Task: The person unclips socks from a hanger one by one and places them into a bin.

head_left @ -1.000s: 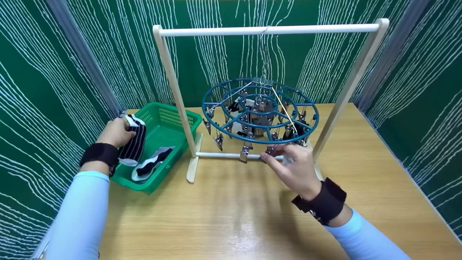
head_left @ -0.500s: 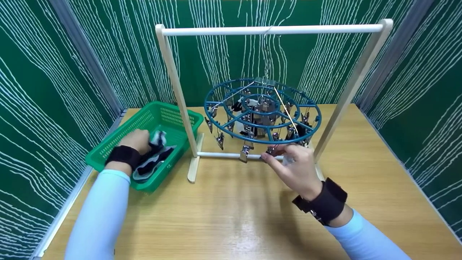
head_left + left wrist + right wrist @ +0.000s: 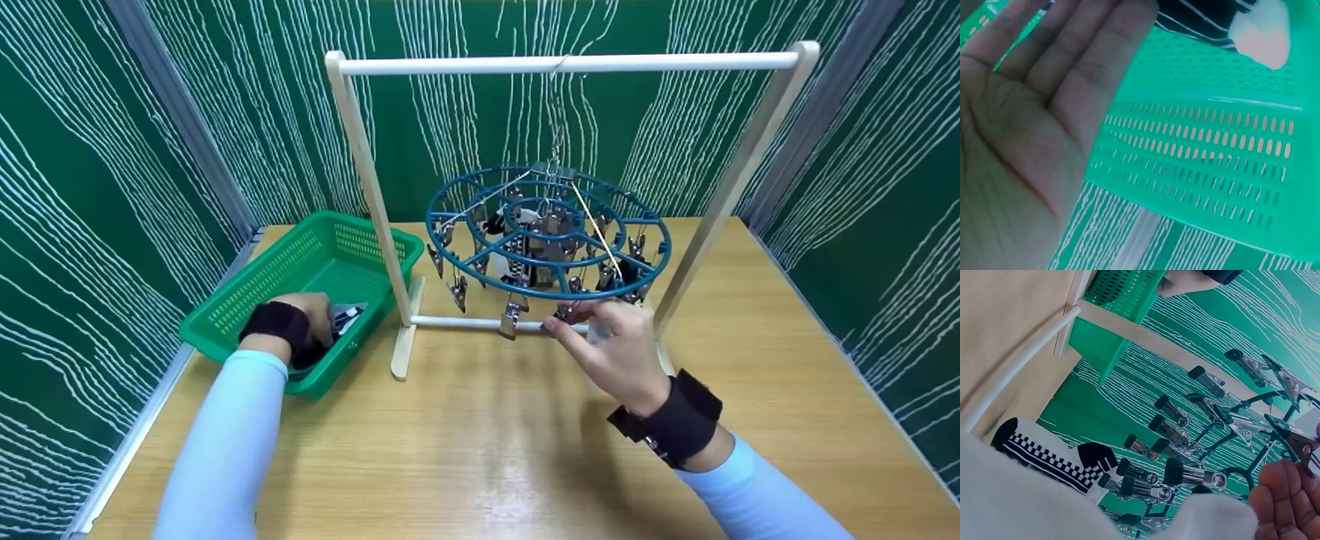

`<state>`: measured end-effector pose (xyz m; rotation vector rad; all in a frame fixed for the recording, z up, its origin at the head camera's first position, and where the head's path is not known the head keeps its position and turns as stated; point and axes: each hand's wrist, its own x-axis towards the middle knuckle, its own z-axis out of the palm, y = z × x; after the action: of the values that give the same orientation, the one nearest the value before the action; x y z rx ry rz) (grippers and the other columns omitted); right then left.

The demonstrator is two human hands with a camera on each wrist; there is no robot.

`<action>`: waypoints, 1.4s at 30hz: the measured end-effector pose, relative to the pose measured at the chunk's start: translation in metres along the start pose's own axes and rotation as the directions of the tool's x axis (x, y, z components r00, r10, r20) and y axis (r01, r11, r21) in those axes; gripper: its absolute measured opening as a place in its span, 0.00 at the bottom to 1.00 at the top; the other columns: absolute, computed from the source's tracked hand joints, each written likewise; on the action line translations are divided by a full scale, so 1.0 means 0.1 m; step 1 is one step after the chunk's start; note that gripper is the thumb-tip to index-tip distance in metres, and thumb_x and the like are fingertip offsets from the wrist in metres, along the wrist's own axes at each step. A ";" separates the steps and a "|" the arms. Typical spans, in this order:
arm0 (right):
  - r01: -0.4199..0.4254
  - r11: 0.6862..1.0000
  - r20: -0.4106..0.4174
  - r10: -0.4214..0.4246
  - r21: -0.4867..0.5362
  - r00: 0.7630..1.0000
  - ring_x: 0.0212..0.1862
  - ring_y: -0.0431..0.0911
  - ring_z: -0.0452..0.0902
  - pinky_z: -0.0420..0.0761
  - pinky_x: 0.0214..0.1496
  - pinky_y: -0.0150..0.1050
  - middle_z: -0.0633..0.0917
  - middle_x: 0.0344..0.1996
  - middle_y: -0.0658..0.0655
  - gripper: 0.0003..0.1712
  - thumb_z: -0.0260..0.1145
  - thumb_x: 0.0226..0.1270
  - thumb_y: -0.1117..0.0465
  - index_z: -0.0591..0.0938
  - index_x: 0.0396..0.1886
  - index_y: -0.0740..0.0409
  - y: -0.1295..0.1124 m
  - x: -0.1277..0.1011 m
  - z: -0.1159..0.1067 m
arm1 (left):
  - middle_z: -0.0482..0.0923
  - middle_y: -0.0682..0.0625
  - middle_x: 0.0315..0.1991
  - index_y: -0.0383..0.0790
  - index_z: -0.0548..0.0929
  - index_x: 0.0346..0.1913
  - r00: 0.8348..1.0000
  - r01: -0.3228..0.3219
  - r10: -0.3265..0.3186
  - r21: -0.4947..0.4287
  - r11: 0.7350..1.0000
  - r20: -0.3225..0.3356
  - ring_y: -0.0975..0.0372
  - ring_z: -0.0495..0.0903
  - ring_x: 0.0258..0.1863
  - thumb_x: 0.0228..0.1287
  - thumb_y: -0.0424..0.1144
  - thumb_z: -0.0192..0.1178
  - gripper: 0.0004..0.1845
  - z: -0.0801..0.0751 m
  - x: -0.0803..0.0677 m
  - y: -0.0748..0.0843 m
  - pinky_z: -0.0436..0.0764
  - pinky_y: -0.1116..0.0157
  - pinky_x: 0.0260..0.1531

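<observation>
Now the left hand (image 3: 311, 315) lies flat and open inside the green basket (image 3: 247, 289), beside the striped socks (image 3: 1207, 25). The right hand (image 3: 619, 349) pinches a metal clip (image 3: 564, 311) on the blue round hanger (image 3: 547, 232), a white sock (image 3: 1027, 500) under it. I think the hanger could swing and the clip slip off.

- One green basket (image 3: 247, 289), left of the white rack
- One white rack (image 3: 559, 64), standing on the table
- One round blue peg hanger (image 3: 547, 232), hanging from the rack's top bar
- Many metal clips (image 3: 1185, 475) under the hanger, too crowded to count
- Two hands: left hand (image 3: 311, 311) in the basket, right hand (image 3: 619, 345) below the hanger
</observation>
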<state>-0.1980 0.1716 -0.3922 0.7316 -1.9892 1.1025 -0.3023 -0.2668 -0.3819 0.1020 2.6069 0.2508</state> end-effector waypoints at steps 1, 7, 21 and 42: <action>-0.003 1.000 0.001 0.003 0.002 1.000 0.30 0.53 0.90 0.80 0.46 0.20 0.93 0.30 0.61 0.09 0.82 0.54 0.74 0.90 0.33 0.66 0.00 0.00 0.00 | 0.85 0.47 0.35 0.41 0.89 0.41 1.000 0.007 -0.007 0.002 1.000 0.008 0.57 0.81 0.34 0.68 0.36 0.69 0.03 0.00 0.00 0.01 0.80 0.65 0.30; -0.014 1.000 0.006 0.013 0.017 1.000 0.31 0.52 0.89 0.78 0.48 0.22 0.93 0.30 0.60 0.10 0.82 0.54 0.75 0.90 0.35 0.65 -0.01 -0.01 0.01 | 0.84 0.49 0.32 0.39 0.89 0.38 1.000 -0.007 0.008 0.009 1.000 -0.011 0.59 0.80 0.31 0.65 0.40 0.70 0.07 -0.02 0.10 -0.01 0.79 0.66 0.29; -0.021 1.000 0.007 0.021 0.021 1.000 0.31 0.51 0.90 0.81 0.45 0.22 0.93 0.29 0.59 0.08 0.83 0.54 0.74 0.90 0.32 0.66 0.01 -0.02 -0.01 | 0.84 0.31 0.64 0.29 0.83 0.67 0.850 -0.290 0.177 -0.159 0.944 -0.497 0.40 0.83 0.65 0.78 0.51 0.66 0.29 -0.31 -0.03 0.09 0.81 0.40 0.69; 0.031 1.000 -0.010 -0.031 -0.004 0.999 0.29 0.54 0.89 0.79 0.45 0.22 0.93 0.30 0.61 0.10 0.82 0.51 0.74 0.91 0.34 0.65 0.01 0.00 -0.01 | 0.91 0.37 0.52 0.31 0.88 0.57 0.236 -0.596 0.490 0.273 0.755 -0.840 0.47 0.91 0.51 0.73 0.43 0.74 0.19 -0.41 -0.75 0.92 0.91 0.51 0.56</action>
<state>-0.1978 0.1729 -0.3923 0.7512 -1.9648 1.0819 -0.2562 -0.1920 -0.2925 1.2068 3.4770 0.9236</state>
